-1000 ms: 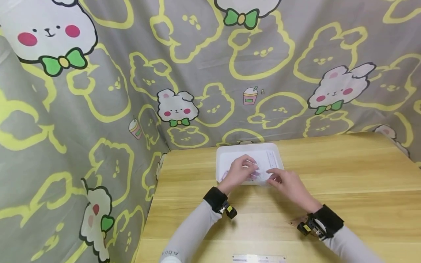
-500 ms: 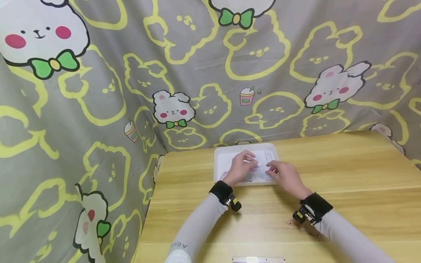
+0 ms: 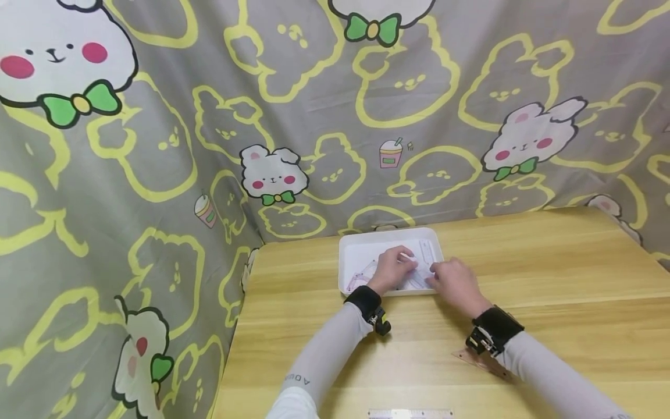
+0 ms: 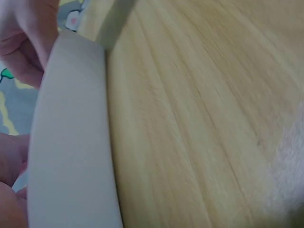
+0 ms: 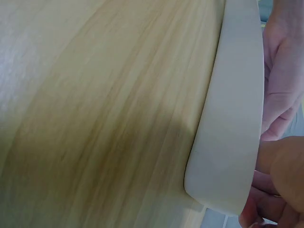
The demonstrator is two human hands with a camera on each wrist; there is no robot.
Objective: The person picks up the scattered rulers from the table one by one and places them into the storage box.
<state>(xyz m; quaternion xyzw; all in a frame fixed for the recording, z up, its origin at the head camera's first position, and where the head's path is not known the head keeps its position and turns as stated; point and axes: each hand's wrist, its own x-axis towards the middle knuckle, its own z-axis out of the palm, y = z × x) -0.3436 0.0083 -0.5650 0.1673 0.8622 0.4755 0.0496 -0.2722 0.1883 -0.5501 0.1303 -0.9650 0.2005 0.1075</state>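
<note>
Both hands work over a shallow white tray (image 3: 348, 247). My left hand (image 3: 391, 270) reaches over its front wall and pinches a clear plastic piece (image 3: 416, 280). At the tray's front right corner, my right hand (image 3: 456, 284) has its fingers curled on the same piece's right side. Inside lie a clear ruler (image 3: 426, 251) at right and a pinkish clear drawing template (image 3: 358, 279) at left. In the wrist views the tray's outer wall (image 4: 71, 137) hides most of the left hand (image 4: 10, 161) and the right fingertips (image 5: 259, 209).
A clear ruler (image 3: 410, 414) lies at the wooden table's (image 3: 314, 326) near edge. A pinkish triangular set square (image 3: 481, 364) lies partly under the right wrist. A patterned curtain (image 3: 314, 116) stands behind the tray and along the left.
My left hand has shifted slightly right and lower over the tray, uncovering more of the pinkish template. The right fingers have curled in more. The head view has turned slightly.
</note>
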